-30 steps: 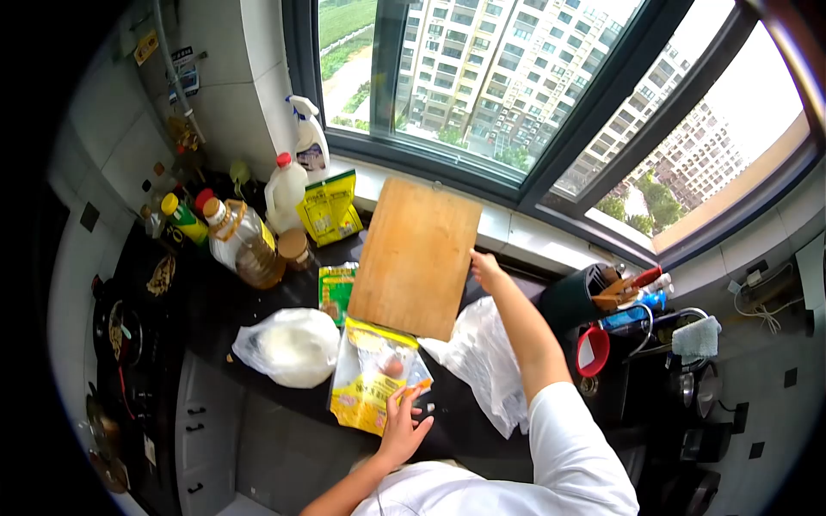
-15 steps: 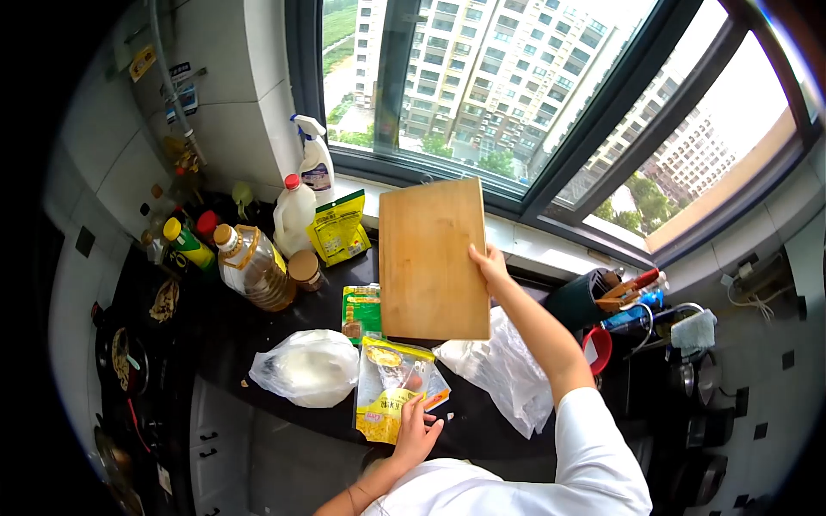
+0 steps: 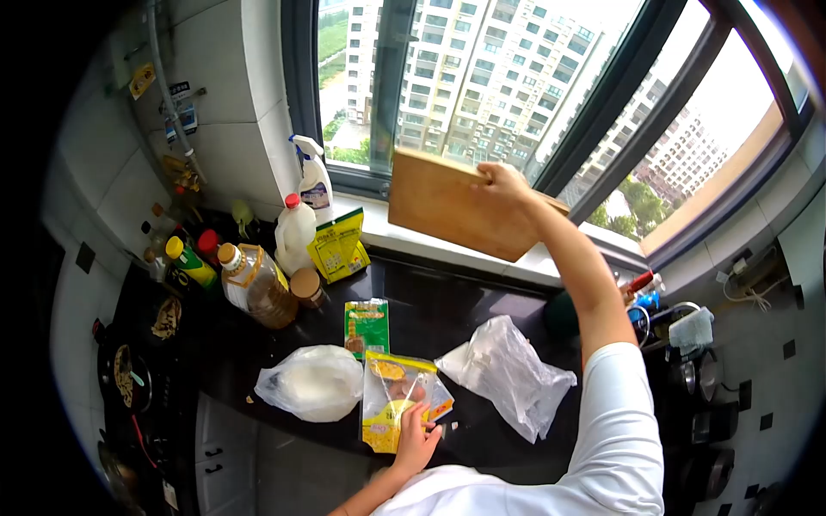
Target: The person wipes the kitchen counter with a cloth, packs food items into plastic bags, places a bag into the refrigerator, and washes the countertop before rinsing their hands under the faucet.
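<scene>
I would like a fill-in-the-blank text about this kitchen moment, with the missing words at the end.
1. The right hand holds a board made of ____.
2. The left hand touches a pouch that is partly clear and partly ____.
3. The jug next to the spray bottle has a ____ cap.
4. The flat packet just beyond the pouch is mostly ____.

Missing words: wood; yellow; red; green.

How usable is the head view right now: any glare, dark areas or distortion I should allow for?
Head view: sky washed out white through the window; pale reflections on the dark counter; corners black, edges bent by the wide lens; stove side dim, detail lost; right hand and wooden board slightly soft.
</scene>
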Action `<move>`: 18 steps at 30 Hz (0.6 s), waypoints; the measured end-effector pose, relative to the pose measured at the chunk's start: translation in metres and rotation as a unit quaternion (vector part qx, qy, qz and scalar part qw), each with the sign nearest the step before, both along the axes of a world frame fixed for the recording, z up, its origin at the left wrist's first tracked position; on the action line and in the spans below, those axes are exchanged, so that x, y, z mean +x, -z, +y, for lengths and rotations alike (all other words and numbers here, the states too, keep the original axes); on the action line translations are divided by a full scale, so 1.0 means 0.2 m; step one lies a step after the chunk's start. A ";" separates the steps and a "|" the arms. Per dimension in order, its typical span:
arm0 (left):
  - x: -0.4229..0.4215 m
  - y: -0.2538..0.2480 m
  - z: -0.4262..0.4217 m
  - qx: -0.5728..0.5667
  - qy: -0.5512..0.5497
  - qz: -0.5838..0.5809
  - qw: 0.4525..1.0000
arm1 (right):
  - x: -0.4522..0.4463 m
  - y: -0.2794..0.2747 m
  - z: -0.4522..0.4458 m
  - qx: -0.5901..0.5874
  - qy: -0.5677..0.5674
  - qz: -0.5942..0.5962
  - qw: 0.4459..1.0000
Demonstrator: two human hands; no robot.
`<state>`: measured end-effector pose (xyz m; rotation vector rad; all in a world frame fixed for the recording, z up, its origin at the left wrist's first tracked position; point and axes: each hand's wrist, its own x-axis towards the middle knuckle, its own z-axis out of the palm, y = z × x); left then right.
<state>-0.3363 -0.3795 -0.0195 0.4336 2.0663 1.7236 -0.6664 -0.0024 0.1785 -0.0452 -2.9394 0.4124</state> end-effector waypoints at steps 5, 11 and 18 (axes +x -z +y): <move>-0.01 0.08 -0.06 -0.030 -0.029 -0.028 0.999 | -0.22 0.28 0.10 0.119 0.052 0.131 0.983; -0.04 0.10 -0.04 -0.041 -0.036 0.015 0.998 | -0.31 0.49 0.18 0.307 0.170 0.180 0.919; -0.11 0.08 -0.05 -0.063 -0.077 -0.004 0.995 | -0.18 0.48 0.20 0.412 0.146 0.183 0.880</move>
